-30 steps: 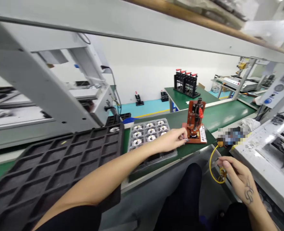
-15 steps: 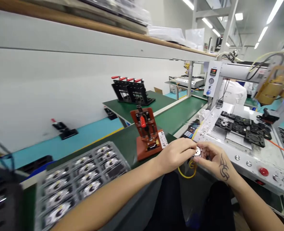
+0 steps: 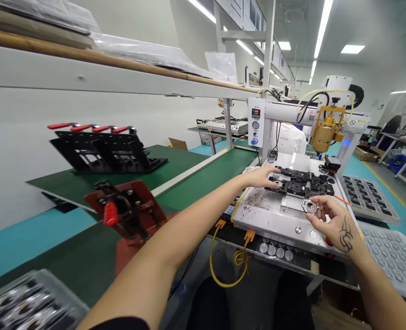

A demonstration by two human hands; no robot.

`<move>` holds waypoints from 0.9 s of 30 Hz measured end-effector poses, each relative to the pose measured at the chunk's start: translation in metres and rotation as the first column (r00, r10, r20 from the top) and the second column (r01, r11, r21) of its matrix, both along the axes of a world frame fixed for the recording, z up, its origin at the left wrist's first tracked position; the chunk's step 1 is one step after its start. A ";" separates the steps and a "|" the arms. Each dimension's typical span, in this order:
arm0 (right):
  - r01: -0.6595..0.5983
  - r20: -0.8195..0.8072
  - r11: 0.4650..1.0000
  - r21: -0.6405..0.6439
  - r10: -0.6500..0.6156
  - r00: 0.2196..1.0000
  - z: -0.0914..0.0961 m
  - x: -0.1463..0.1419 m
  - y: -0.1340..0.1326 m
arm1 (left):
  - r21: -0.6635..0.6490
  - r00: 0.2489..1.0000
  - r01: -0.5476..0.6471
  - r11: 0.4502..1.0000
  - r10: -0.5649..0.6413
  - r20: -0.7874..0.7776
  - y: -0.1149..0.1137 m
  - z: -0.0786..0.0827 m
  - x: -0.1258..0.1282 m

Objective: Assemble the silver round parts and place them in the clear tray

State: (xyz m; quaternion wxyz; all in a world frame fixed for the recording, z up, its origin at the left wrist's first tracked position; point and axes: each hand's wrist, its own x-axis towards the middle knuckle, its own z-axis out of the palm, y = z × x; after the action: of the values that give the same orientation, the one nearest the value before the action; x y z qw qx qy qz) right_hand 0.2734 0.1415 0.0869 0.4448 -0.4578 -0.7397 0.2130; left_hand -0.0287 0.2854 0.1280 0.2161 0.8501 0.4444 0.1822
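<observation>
My left hand reaches far forward onto the black fixture blocks on the white machine bed, its fingers closed on a small round metal part at the block's left end. My right hand hovers over the bed's near right side and pinches a round silver metal part between thumb and fingers.
A red toggle-clamp jig stands on the green belt at left, with a tray of parts at the bottom left. A yellow dispensing head hangs over the bed. A yellow cable loops below. Grey trays lie right.
My view swung right from the belt to the white machine. My hands, which met over a round part, have separated: the left went out to the black fixture, the right carries a round part over the bed.
</observation>
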 end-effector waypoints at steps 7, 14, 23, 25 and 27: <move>0.054 0.023 0.998 0.034 -0.054 0.998 0.002 0.026 0.000 | -0.085 0.995 0.057 0.995 -0.063 -0.073 0.042 -0.009 0.005; 0.039 0.113 0.999 0.037 -0.043 0.993 0.012 -0.020 0.076 | -0.016 0.997 0.043 0.999 -0.042 0.057 0.036 -0.001 0.005; -0.111 0.431 0.988 -0.111 0.148 0.890 0.017 -0.077 0.169 | 0.105 0.928 -0.073 0.992 0.029 0.372 -0.020 0.008 -0.020; -0.131 0.469 0.981 -0.142 0.184 0.864 0.016 -0.081 0.175 | 0.126 0.913 -0.077 0.989 0.019 0.409 -0.033 0.005 -0.028; -0.142 0.499 0.977 -0.158 0.203 0.843 0.015 -0.083 0.177 | 0.152 0.900 -0.075 0.986 0.002 0.435 -0.045 0.002 -0.036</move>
State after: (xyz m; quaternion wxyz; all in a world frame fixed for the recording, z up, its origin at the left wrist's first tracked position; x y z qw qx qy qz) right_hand 0.1909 0.3180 0.1019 0.1841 -0.4542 -0.8559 0.1652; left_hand -0.0642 0.2408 0.1299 0.2348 0.7941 0.3855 0.4070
